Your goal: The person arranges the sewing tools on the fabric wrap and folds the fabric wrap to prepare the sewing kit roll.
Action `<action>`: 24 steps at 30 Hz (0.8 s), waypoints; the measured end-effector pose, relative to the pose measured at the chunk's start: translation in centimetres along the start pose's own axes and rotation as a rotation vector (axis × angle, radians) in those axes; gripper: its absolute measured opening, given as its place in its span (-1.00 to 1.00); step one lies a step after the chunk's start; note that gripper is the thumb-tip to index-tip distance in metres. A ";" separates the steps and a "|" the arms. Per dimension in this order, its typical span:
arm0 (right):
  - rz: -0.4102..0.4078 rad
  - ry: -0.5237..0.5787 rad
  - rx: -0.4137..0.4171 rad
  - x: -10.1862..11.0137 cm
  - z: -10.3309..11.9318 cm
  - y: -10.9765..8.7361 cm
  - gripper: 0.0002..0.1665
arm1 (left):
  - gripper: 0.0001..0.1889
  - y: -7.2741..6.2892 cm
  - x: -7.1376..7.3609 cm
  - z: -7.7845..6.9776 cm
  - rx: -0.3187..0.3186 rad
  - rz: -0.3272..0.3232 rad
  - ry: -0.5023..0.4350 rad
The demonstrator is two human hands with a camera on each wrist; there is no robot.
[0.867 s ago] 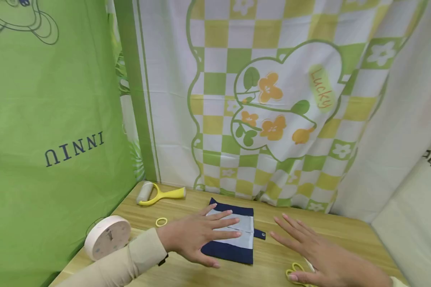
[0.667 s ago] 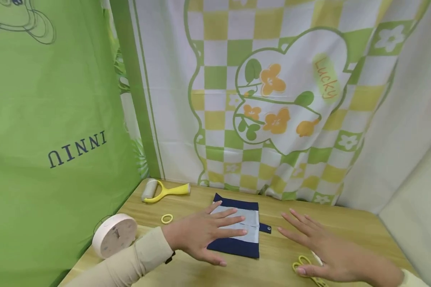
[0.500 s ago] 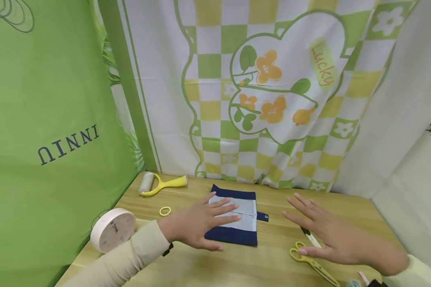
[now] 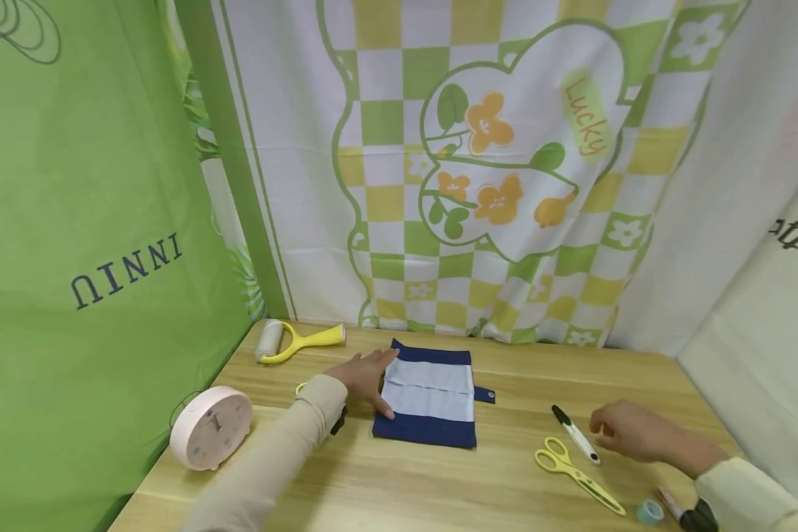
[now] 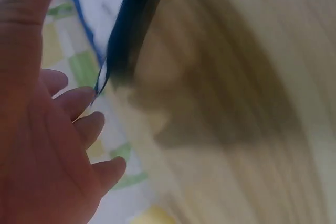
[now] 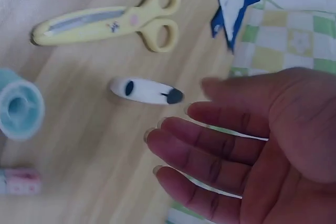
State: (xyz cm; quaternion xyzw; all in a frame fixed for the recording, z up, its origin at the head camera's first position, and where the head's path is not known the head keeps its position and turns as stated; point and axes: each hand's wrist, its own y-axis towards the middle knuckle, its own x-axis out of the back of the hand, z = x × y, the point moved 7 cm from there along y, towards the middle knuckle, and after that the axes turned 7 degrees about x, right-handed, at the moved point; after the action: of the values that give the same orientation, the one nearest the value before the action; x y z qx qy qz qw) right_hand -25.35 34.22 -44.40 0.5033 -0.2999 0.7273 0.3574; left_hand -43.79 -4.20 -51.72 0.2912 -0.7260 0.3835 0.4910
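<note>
A navy and pale-grey cloth piece (image 4: 428, 426) with a snap tab lies flat on the wooden table. My left hand (image 4: 367, 375) is at its left edge, thumb and fingertips spread over that side. In the left wrist view the fingers are loosely bent beside the cloth's edge (image 5: 131, 24); whether they touch it is unclear. My right hand (image 4: 635, 431) hovers at the right, fingers loosely curled around nothing. Nearest to it is a slim white tool with a black end (image 4: 576, 436), also visible in the right wrist view. Yellow scissors (image 4: 577, 475) lie beside that tool.
A teal spool (image 4: 649, 511) and a pinkish slim object (image 4: 669, 505) lie near the right sleeve. At the left stand a pink clock (image 4: 210, 428) and a yellow-handled lint roller (image 4: 312, 340). My left sleeve mostly hides a yellow ring (image 4: 300, 387). Curtains (image 4: 399, 207) enclose the table.
Both hands were spread above the table. The left has gone down to the cloth's left edge; the right has moved rightward and its fingers have relaxed, uncovering the white tool and scissors.
</note>
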 end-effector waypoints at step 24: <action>0.081 0.247 -0.231 -8.1 1.9 4.4 -0.48 | 0.19 -3.7 -2.7 -4.6 -0.019 -0.068 0.151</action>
State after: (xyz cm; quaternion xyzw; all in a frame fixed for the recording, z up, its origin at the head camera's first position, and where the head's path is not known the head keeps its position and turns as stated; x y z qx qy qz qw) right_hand -26.02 28.48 -51.78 0.3532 -0.3554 0.7582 0.4173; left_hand -37.64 -2.22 -52.23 0.2813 -0.6801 0.3804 0.5600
